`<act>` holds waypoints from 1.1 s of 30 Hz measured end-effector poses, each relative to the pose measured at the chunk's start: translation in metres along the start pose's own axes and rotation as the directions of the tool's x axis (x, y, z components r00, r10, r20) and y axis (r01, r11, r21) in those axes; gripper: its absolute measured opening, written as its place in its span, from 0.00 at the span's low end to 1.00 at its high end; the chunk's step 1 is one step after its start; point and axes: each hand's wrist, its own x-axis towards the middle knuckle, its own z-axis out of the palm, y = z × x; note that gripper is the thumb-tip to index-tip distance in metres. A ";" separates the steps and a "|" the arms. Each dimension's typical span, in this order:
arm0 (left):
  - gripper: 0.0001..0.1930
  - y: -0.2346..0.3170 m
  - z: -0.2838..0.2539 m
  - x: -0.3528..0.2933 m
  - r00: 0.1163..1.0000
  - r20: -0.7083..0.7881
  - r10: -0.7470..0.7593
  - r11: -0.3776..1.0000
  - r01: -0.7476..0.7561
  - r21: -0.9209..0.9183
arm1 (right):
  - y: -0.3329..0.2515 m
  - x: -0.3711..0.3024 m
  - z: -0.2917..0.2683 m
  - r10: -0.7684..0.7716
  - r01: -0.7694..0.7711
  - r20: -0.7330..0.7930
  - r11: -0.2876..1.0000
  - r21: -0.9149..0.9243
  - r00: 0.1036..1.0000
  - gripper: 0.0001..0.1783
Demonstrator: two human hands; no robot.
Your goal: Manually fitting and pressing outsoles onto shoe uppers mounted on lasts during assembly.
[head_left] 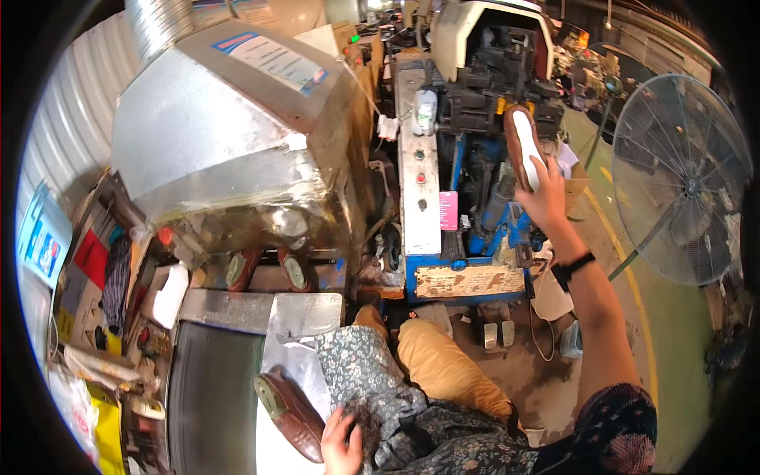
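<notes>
My right hand (544, 194) reaches far forward, its fingers closed round one end of a brown shoe (514, 146). The shoe's long white face is turned toward me, and it is held up against the dark machine (475, 107). Low in the picture, my left hand (342, 445) has its fingers apart and holds nothing. Just left of it, another brown shoe (297, 419) lies on a pale board, its greenish inside facing up. Whether the left fingertips touch that shoe I cannot tell.
Two brown shoes (293, 269) sit under a metal hood (214, 119), at the far end of a dark conveyor belt (214, 396). A control panel with buttons (420, 178) stands beside the blue machine frame (467, 281). Foot pedals (499, 335) are on the floor. A large fan (685, 182) stands right.
</notes>
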 end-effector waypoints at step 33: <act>0.34 -0.112 -0.032 0.045 0.756 -0.456 -0.469 0.842 0.538 0.026 | -0.459 -0.176 0.161 -0.332 -0.853 0.790 -0.104 0.512 0.515 0.26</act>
